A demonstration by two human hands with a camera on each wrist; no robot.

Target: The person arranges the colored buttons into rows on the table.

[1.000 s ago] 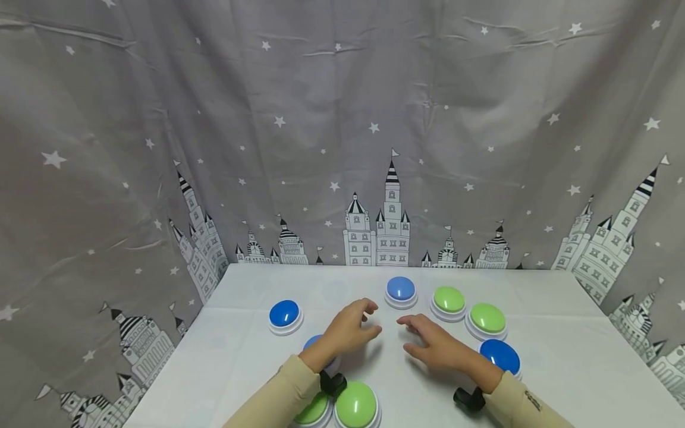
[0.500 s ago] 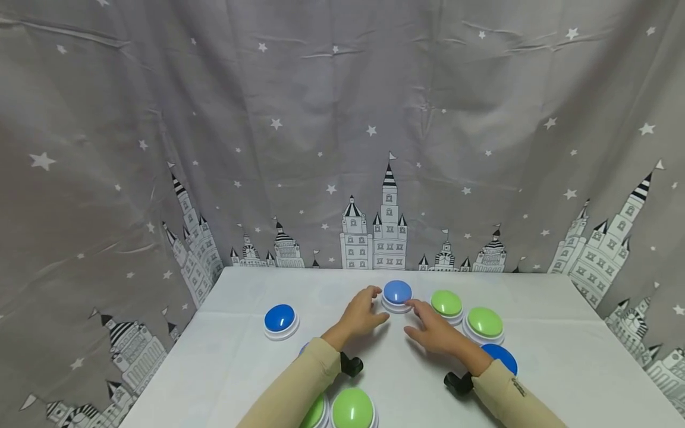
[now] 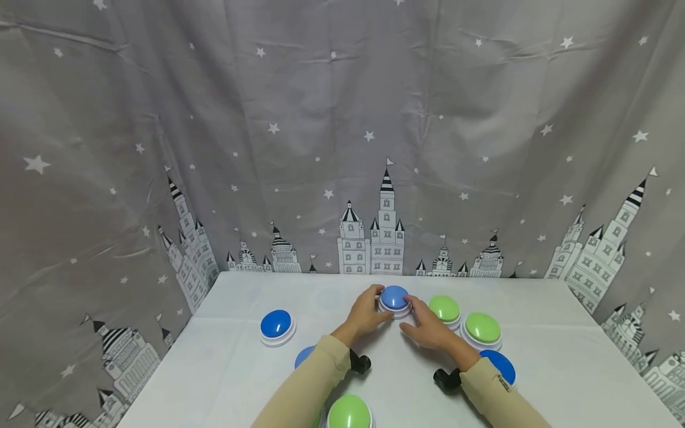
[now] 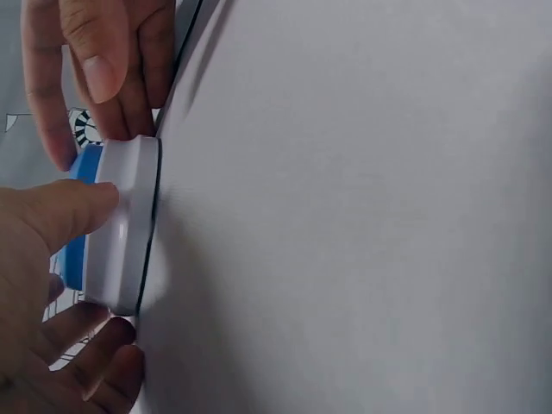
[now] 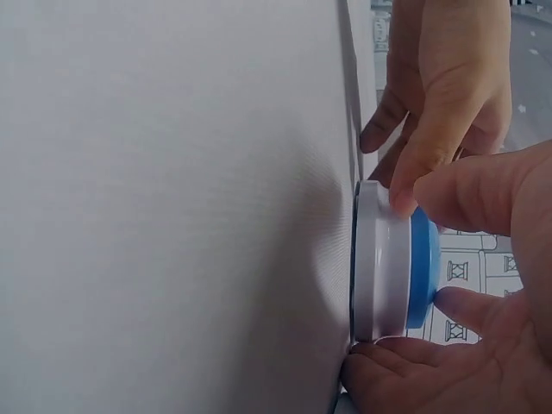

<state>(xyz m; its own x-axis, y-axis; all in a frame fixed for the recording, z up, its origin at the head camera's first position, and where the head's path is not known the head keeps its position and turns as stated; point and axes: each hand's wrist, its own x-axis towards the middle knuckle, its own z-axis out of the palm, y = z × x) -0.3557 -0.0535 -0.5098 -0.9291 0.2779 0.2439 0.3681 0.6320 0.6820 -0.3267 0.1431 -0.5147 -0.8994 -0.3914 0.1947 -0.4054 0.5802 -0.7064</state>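
Note:
In the head view, a light-blue push button (image 3: 393,297) with a white base sits on the white table between both hands. My left hand (image 3: 365,312) is at its left side, thumb across the front of the base and fingers curled about the side; the left wrist view shows that thumb on the white base (image 4: 126,250). From the right, my right hand (image 3: 431,328) reaches it with fingers at the dome and base. The right thumb (image 5: 453,191) stands off the base in front. The button's far side is hidden.
Two green buttons (image 3: 444,309) and a dark-blue button (image 3: 497,365) lie to the right. On the left are a dark-blue button (image 3: 276,324) and a half-hidden light-blue one (image 3: 303,355). Green buttons (image 3: 349,412) lie near the front. A grey curtain (image 3: 299,77) hangs behind the table.
Both hands have moved forward to the light-blue button at the back. The left thumb and fingers have come round its base; the right fingers have come against its right side.

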